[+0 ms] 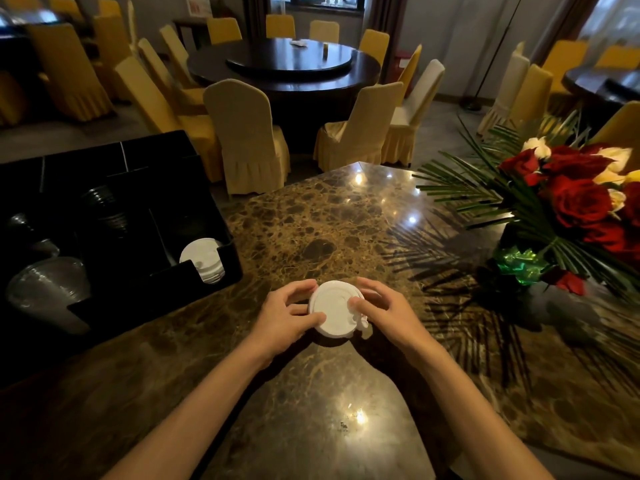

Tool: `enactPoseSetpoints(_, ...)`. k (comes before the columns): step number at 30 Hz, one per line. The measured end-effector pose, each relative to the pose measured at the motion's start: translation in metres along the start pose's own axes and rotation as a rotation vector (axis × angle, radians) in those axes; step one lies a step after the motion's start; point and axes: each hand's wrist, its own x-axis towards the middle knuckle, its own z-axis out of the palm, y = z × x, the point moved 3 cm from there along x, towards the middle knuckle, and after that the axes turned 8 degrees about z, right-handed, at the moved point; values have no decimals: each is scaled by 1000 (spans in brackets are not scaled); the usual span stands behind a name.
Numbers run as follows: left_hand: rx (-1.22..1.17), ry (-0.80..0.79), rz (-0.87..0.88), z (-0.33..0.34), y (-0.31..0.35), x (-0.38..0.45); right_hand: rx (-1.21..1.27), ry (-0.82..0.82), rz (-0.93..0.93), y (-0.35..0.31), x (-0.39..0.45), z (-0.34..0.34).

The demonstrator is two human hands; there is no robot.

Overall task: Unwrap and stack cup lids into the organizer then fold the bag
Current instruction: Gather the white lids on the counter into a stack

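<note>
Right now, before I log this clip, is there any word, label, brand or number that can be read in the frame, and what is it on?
No text can be read.
White lids held between the left hand and right hand: raised marks only, too blurred.
Black organizer: no label visible.
Poster on the far wall: red print, too small to read.
Red box behind the round table: illegible.

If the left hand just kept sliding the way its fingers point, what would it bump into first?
The left hand already grips the white round plastic lid stack, so that blocks it at once. Beyond it is the right hand, gripping the far side. Depth is hard to judge.
</note>
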Motion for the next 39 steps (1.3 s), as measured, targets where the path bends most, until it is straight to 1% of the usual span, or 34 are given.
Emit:
enactPoseSetpoints(3, 24, -54, 40, 0, 5, 0, -68, -60, 16, -11, 0, -2)
enactPoseSetpoints(6, -20, -38, 22, -6, 7, 0, -26, -112, 50, -16, 0, -3)
enactPoseSetpoints(10, -168, -7, -64, -16, 10, -2, 123, -120, 106, -21, -9, 2)
enactPoseSetpoints(13, -302, -10, -109, -21, 14, -7, 204, -75, 141, -28, -17, 7)
enactPoseSetpoints(20, -545, -49, -176, -29, 20, -27, 297, -36, 144, -53, -34, 21)
enactPoseSetpoints(27, -795, 8, -126, -42, 20, -50, 394, -120, 130, -70, -51, 36)
enactPoseSetpoints(29, -832, 16, -111, -45, 22, -58, 343, -152, 94, -75, -58, 40)
enactPoseSetpoints(32, -833, 31, -93, -49, 24, -67, 142, -216, -15, -84, -68, 46)
enactPoseSetpoints(35, -882, 26, -81, -53, 29, -74, 5, -241, -135, -91, -74, 49)
enactPoseSetpoints(39, -866, 2, -50, -57, 40, -84, -120, -314, -229, -102, -84, 50)
